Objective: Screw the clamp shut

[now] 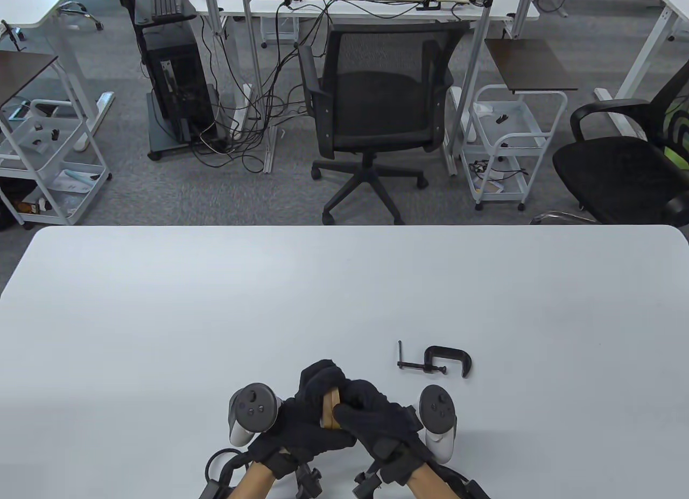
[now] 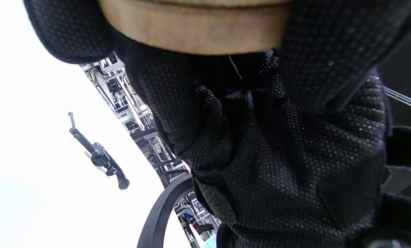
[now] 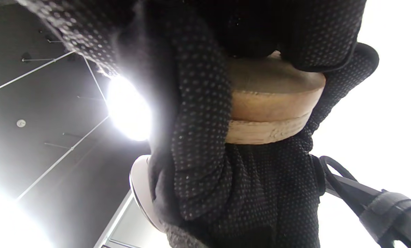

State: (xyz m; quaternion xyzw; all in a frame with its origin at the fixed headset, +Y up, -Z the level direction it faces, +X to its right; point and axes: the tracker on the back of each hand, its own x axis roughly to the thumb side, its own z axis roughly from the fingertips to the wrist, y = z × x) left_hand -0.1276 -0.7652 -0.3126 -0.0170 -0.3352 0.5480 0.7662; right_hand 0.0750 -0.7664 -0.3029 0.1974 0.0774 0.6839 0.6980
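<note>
A black C-clamp (image 1: 441, 362) lies on the white table (image 1: 215, 305), its screw and T-handle pointing left, just beyond my right hand. It also shows in the left wrist view (image 2: 98, 155), untouched. Both gloved hands meet at the table's front edge around a stack of two wooden pieces (image 1: 330, 407). My left hand (image 1: 312, 402) wraps them from the left and my right hand (image 1: 371, 407) from the right. The right wrist view shows the two wooden pieces (image 3: 270, 113) stacked edge to edge between the fingers (image 3: 198, 120). The left wrist view shows the wood (image 2: 195, 27) pressed against the glove.
The table's far edge borders a grey carpet with a black office chair (image 1: 377, 95), white trolleys (image 1: 506, 143) and cables. A tracker sits on each hand, the left tracker (image 1: 250, 413) and the right tracker (image 1: 438, 418).
</note>
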